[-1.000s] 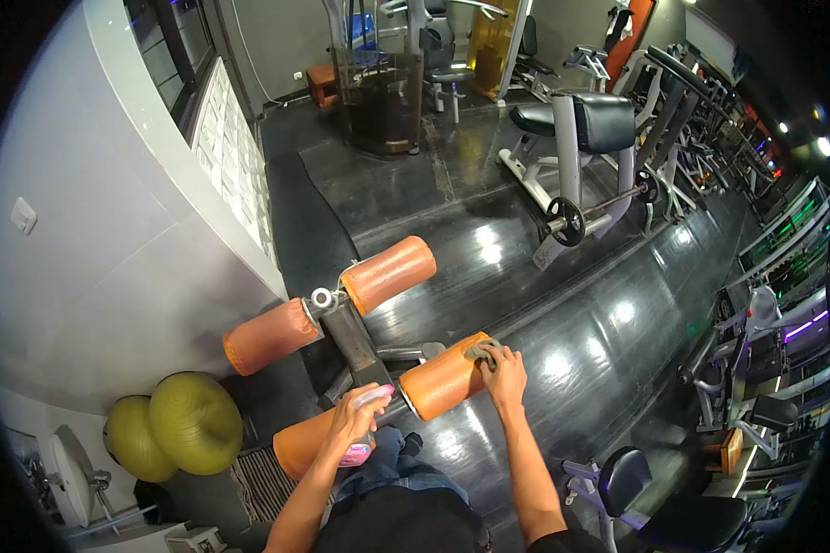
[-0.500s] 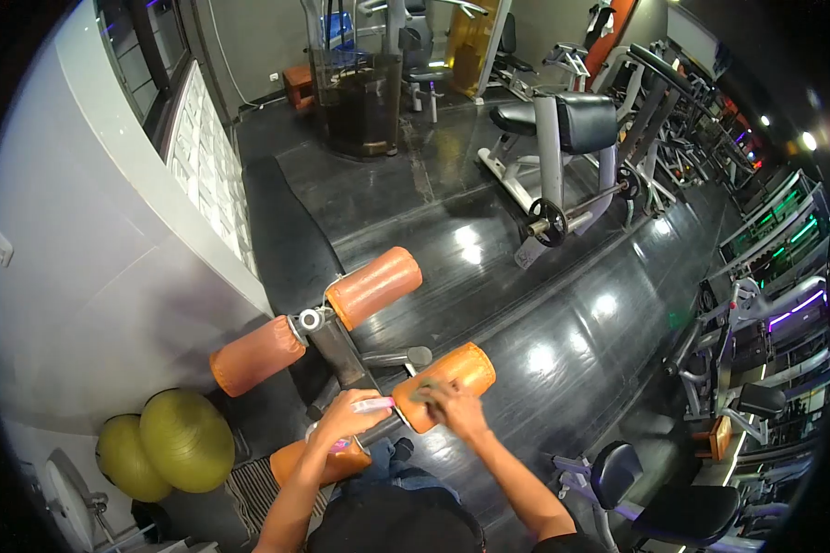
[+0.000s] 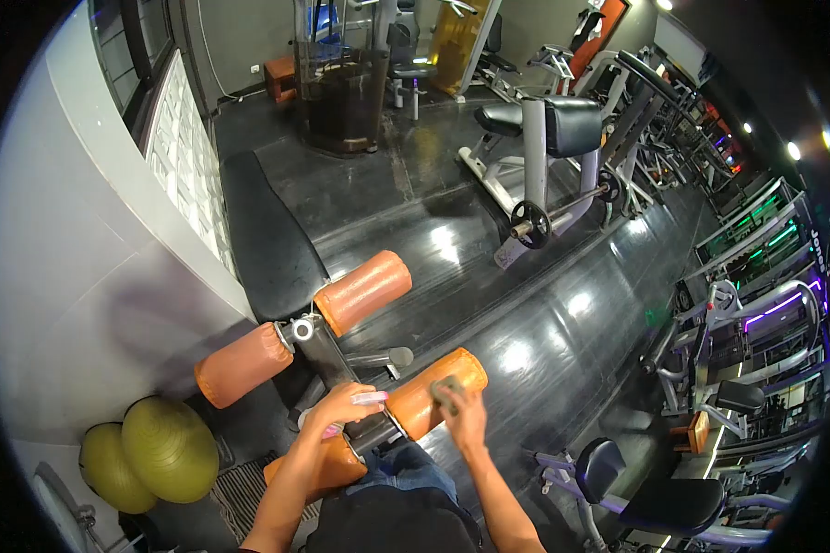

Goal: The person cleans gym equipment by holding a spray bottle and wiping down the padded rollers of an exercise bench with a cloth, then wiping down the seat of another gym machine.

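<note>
My right hand presses a greyish cloth on the near right orange roller pad. My left hand is wrapped round a spray bottle with a white and pink top, above the bench's metal frame; its body is mostly hidden by the hand. Under my left forearm lies the near left orange pad. Farther off, two more orange pads, one on the left and one on the right, flank the end of the black bench.
Two green exercise balls sit at the lower left beside a striped mat. A curved white wall runs along the left. A machine with a barbell stands ahead; a black-padded seat is at the lower right.
My right hand and the cloth moved from the pad's outer end inward, then slightly back outward. My left hand with the bottle shifted slightly left in view. The camera view turned rightward.
</note>
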Motion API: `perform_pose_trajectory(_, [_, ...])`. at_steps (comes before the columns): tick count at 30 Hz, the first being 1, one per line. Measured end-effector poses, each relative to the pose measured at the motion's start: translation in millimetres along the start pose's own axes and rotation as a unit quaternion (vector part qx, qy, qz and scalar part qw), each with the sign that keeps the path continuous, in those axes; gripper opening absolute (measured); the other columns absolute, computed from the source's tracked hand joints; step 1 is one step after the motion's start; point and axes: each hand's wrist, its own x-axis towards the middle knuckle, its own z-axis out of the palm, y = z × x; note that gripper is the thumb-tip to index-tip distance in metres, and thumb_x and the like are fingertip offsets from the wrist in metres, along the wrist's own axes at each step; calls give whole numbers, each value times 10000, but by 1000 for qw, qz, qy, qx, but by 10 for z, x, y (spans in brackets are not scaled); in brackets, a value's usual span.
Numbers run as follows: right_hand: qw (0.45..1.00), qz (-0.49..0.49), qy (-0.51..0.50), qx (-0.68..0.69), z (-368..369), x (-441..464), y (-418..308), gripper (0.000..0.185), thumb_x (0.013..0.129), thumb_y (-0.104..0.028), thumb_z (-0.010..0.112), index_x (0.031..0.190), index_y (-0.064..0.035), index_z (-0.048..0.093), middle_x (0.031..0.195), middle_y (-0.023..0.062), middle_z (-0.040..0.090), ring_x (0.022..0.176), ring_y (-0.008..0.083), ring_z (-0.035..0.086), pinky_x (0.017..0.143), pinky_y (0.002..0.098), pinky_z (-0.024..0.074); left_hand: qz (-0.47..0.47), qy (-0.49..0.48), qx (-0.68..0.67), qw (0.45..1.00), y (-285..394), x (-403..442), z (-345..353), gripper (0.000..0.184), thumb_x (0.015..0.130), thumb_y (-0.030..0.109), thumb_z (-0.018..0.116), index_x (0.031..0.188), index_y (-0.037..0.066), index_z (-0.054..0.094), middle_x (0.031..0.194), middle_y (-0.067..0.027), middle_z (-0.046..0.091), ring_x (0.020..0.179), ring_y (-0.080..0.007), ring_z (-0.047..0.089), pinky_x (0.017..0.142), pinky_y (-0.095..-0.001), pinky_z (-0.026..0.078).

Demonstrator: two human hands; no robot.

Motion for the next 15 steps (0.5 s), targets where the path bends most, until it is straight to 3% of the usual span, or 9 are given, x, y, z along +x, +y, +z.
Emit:
perform_pose_trajectory(4, [985, -139, -90, 44, 175, -364, -293, 482, 745, -146, 794, 1205, -264, 715, 1139, 52, 675, 1029, 311, 609, 904, 407, 546, 25, 10, 20, 999, -272, 169, 61, 494, 831, 553, 718, 1043, 107, 714, 827, -126, 724, 789, -361, 685, 706, -440, 520])
perform_pose_trajectory(6, [977, -166, -129, 38, 153, -370, -281, 482, 750, -147, 791, 1210, -269, 714, 1143, 38, 677, 1013, 299, 612, 891, 398, 552, 213, 114, 180, 953, -545, 334, 194, 537, 799, 597, 737, 1017, 107, 713, 856, -108, 724, 828, -342, 690, 725, -445, 518])
perform_pose_trajectory(8, [949, -293, -118, 26, 60, -267, -213, 466, 760, -139, 782, 1200, -278, 717, 1154, 24, 679, 971, 287, 616, 858, 392, 561, 168, 69, 184, 966, -531, 384, 244, 563, 775, 618, 749, 1015, 110, 713, 884, -113, 726, 857, -348, 687, 743, -454, 515])
perform_pose_trajectory(10, [960, -253, -123, 19, -49, -142, -37, 457, 765, -133, 775, 1195, -278, 718, 1155, 25, 681, 971, 287, 613, 860, 393, 557, 123, 31, 190, 974, -471, 425, 307, 589, 750, 638, 761, 1014, 113, 714, 912, -118, 727, 887, -353, 685, 761, -462, 511])
perform_pose_trajectory(12, [980, -182, -83, 0, -120, 24, 221, 443, 771, -124, 766, 1187, -269, 720, 1154, 36, 684, 975, 287, 608, 870, 390, 548, 141, 80, 159, 974, -549, 476, 454, 609, 699, 652, 793, 908, 88, 698, 895, -131, 717, 825, -344, 687, 742, -447, 518])
perform_pose_trajectory(15, [999, -37, 3, 15, -247, 206, 481, 426, 768, -111, 766, 1174, -231, 725, 1117, 74, 685, 978, 292, 602, 900, 382, 527, 142, 163, 202, 955, -600, 529, 652, 609, 672, 639, 817, 910, 90, 703, 844, -122, 714, 816, -355, 688, 725, -454, 518])
